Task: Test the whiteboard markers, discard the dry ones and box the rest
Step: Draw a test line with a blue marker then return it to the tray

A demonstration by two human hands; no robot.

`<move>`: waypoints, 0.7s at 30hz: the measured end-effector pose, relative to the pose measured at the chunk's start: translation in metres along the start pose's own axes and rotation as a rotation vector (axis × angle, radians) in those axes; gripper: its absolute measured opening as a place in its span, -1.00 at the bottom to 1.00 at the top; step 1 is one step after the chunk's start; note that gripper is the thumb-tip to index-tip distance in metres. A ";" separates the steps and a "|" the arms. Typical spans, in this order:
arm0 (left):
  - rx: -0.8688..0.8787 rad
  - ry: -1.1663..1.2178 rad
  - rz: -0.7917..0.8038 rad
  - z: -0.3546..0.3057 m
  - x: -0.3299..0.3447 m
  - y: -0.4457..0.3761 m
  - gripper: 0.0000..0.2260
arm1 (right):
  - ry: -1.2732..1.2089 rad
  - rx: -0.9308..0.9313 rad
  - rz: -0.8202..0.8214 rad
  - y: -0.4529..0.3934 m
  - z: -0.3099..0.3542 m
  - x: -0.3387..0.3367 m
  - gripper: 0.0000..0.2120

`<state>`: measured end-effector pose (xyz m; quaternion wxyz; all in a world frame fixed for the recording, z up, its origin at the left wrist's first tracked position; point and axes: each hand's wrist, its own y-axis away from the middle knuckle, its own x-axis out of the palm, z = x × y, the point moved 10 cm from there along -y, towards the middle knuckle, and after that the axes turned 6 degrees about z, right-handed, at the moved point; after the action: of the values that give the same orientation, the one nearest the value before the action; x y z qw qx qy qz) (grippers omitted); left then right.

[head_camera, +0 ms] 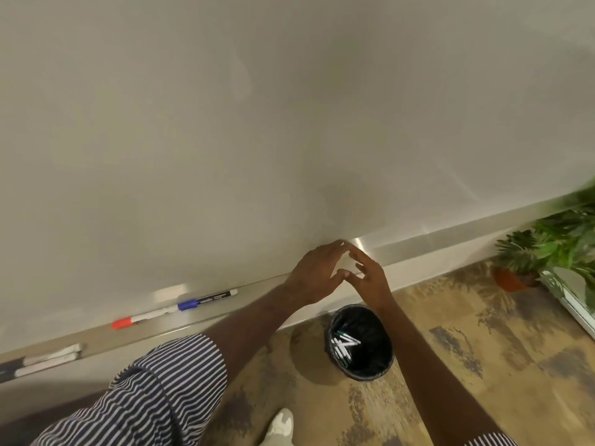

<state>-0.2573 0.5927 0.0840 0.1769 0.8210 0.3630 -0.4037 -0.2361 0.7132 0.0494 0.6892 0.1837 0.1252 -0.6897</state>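
Note:
The whiteboard (257, 123) fills the upper view, with its metal tray (450, 236) running along the bottom. On the tray lie a red-capped white marker (141, 318) and a blue-capped black marker (206, 299). My left hand (312, 275) and my right hand (370, 278) meet fingertip to fingertip at the tray, fingers fairly straight. Nothing shows plainly between them; the spot is blurred. Directly below the hands a black bin (380, 365) stands on the floor with several white markers (344, 346) inside.
Blurred white and grey objects (42, 362) lie at the tray's far left end. A potted plant (515, 272) stands on the floor at the right, beside a white-framed object (566, 300). My shoe (280, 426) is on the patterned floor.

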 end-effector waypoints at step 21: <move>-0.461 -0.499 -0.051 0.180 -0.013 0.215 -0.47 | 0.560 -0.356 0.498 0.006 0.046 0.281 -0.47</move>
<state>-0.1999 0.3374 -0.0167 0.4311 0.6258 0.4108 -0.5038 -0.2292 0.4396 -0.0285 0.7952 0.2665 0.3769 -0.3931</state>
